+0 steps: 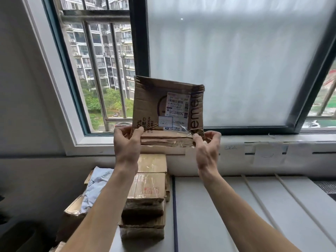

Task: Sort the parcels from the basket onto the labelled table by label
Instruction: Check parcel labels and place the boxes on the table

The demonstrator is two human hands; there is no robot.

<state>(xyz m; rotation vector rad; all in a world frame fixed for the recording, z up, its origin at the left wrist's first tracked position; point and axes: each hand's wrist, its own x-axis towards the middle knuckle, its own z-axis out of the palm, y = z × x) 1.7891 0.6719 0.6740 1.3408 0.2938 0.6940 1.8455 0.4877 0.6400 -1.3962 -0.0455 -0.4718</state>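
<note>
One cardboard parcel [167,108] is being held up in the air in front of the window [101,70], above the far left end of the table [227,215], with its shipping label [178,105] facing the person. The left hand [125,140] is pinching the lower left corner, thumb on the front, and the right hand [207,146] is pinching the crumpled lower right corner.

The parcel is looking flat, light and kinda floppy: the cardboard is creased, the edges are battered and the tape is wrinkling. It's probably bending if grabbed by one corner only, so taking it by two edges like this seems the safe way. The shiny tape could be a bit slippery.

Below it, a stack of taped boxes [147,190] is sitting at the table's left edge, with a pale blue mailer bag [96,184] lying just left of that. Paper tags [231,148] are hanging along the wall ledge at the far side of the table; their writing is too faint to read. Nothing seems to be blocking the way down to the table, apart from that stack on the left.
</note>
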